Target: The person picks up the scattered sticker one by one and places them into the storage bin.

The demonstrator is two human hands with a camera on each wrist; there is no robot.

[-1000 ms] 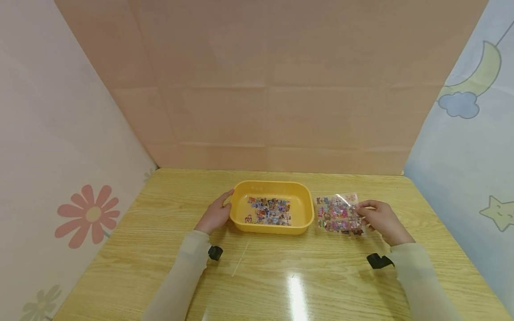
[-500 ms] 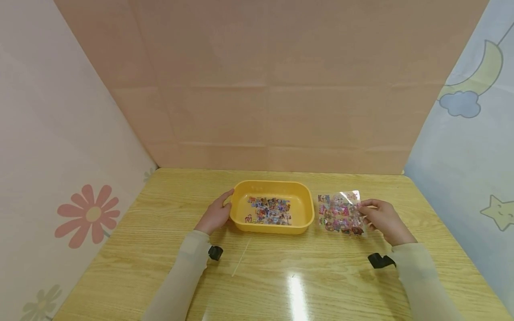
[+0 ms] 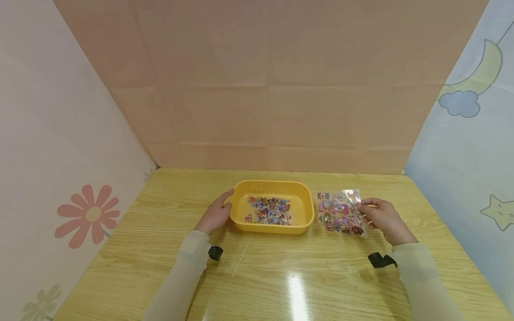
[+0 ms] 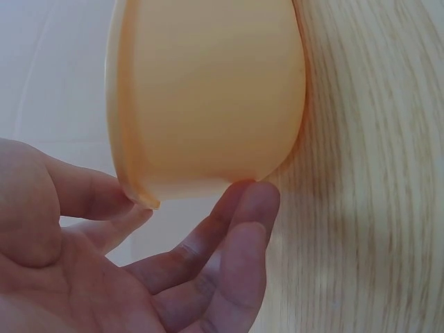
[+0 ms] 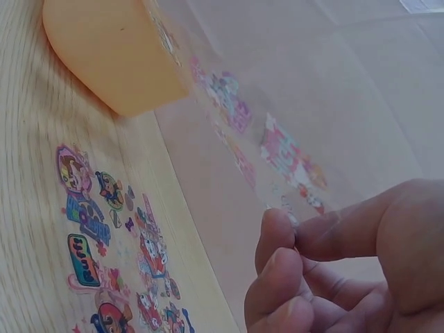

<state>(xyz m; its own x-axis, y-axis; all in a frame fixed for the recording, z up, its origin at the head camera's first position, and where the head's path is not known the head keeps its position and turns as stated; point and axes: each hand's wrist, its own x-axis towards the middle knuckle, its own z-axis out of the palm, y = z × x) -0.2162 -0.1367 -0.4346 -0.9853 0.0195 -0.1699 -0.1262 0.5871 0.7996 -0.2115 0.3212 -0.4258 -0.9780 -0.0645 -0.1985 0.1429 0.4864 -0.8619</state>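
A yellow plastic tray (image 3: 297, 229) sits mid-table with sticker sheets (image 3: 273, 211) lying in it. My left hand (image 3: 218, 214) holds the tray's left end. In the left wrist view, thumb and forefinger meet at the rim, and the other fingers curl against the wall's lower part. To the right of the tray, my right hand (image 3: 381, 218) pinches the edge of a clear sticker sheet (image 5: 284, 152) between thumb and forefinger. That sheet is tilted up off the table in the right wrist view. Beneath it, another sticker sheet (image 5: 90, 222) with cartoon figures lies flat on the wood.
The wooden table (image 3: 160, 267) ends at a brown paper-covered back panel (image 3: 265, 111). Side panels with a flower (image 3: 93, 215) and a moon (image 3: 483, 67) flank it. Black wrist straps (image 3: 215, 253) hang at both sleeves.
The sticker sheet in my right hand has shifted and tilted slightly, its far edge rising a little. The left hand and the tray stay in place.
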